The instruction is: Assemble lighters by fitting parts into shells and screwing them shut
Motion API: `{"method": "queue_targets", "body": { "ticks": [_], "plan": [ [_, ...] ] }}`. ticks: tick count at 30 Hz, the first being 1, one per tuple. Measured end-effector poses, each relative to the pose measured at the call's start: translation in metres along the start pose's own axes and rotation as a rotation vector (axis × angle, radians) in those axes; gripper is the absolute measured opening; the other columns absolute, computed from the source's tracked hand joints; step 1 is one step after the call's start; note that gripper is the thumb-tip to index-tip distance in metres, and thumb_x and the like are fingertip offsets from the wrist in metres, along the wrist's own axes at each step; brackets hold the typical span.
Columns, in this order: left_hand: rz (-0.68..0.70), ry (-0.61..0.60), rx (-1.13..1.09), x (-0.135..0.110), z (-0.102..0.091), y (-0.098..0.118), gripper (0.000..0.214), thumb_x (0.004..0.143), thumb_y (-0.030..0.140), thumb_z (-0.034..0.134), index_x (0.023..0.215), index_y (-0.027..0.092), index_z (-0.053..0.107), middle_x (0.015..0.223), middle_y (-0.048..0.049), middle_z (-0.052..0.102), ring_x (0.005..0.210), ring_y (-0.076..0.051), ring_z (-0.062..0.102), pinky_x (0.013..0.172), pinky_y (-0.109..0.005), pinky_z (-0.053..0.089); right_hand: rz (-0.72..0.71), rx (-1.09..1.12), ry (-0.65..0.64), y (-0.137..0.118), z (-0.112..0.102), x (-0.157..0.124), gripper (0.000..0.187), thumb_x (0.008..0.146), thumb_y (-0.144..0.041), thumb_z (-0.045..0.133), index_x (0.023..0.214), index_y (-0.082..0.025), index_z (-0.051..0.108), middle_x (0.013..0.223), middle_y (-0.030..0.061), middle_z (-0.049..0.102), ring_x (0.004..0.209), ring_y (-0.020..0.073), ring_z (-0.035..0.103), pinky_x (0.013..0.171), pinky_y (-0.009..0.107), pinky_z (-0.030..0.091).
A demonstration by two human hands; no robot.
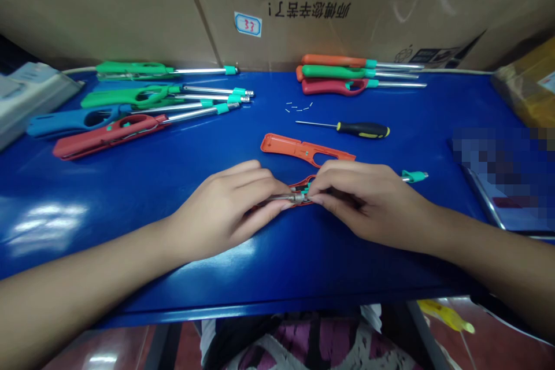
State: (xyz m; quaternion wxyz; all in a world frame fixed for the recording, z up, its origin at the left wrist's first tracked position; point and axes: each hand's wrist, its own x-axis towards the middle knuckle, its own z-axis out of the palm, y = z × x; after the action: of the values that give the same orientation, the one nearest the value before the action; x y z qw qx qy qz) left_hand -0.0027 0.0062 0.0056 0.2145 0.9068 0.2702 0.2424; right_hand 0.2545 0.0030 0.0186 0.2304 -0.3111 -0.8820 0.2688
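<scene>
My left hand (232,205) and my right hand (362,199) meet at the middle of the blue table (173,254). Both pinch an opened orange lighter body (303,189) with a metal tube and teal parts inside. Its teal-collared metal tip (414,176) sticks out to the right past my right hand. The matching orange shell half (306,149) lies just behind the hands. A black-and-yellow screwdriver (347,128) rests farther back.
Several long lighters lie at back left (130,110), and three more at back right (347,74). Small metal pins (299,107) are scattered between them. Cardboard boxes (277,6) wall the back. A grey box (26,98) sits far left.
</scene>
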Motion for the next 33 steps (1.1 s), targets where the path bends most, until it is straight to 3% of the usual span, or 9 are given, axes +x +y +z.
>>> {"method": "queue_targets", "body": {
  "ticks": [14, 25, 33],
  "plan": [
    [0.034, 0.054, -0.007, 0.0004, 0.0016, 0.0034, 0.019, 0.099, 0.020, 0.062, 0.114, 0.011, 0.070, 0.097, -0.0081, 0.074, 0.084, -0.016, 0.063, 0.078, -0.029, 0.052, -0.006, 0.034, 0.011, 0.0001, 0.0020, 0.0000, 0.011, 0.100, -0.014, 0.054, 0.097, -0.019, 0.063, 0.095, 0.0028, 0.069, 0.090, 0.0134, 0.064, 0.079, 0.026, 0.050],
    [0.023, 0.079, 0.000, -0.0028, 0.0000, 0.0040, 0.020, 0.097, 0.019, 0.064, 0.115, 0.013, 0.071, 0.098, -0.0073, 0.075, 0.083, -0.016, 0.064, 0.079, -0.029, 0.053, 0.018, -0.031, 0.010, -0.0012, -0.0023, -0.0032, 0.012, 0.097, -0.014, 0.059, 0.104, -0.018, 0.068, 0.098, 0.0014, 0.070, 0.091, 0.0105, 0.064, 0.082, 0.022, 0.049],
    [0.032, 0.090, -0.041, -0.0001, 0.0007, 0.0040, 0.018, 0.098, 0.018, 0.063, 0.115, 0.015, 0.070, 0.097, -0.0070, 0.076, 0.081, -0.016, 0.066, 0.077, -0.029, 0.055, -0.012, 0.000, 0.006, -0.0006, -0.0023, -0.0031, 0.013, 0.101, -0.019, 0.055, 0.101, -0.019, 0.067, 0.097, 0.0043, 0.070, 0.090, 0.0148, 0.066, 0.081, 0.028, 0.053]
  ]
}}
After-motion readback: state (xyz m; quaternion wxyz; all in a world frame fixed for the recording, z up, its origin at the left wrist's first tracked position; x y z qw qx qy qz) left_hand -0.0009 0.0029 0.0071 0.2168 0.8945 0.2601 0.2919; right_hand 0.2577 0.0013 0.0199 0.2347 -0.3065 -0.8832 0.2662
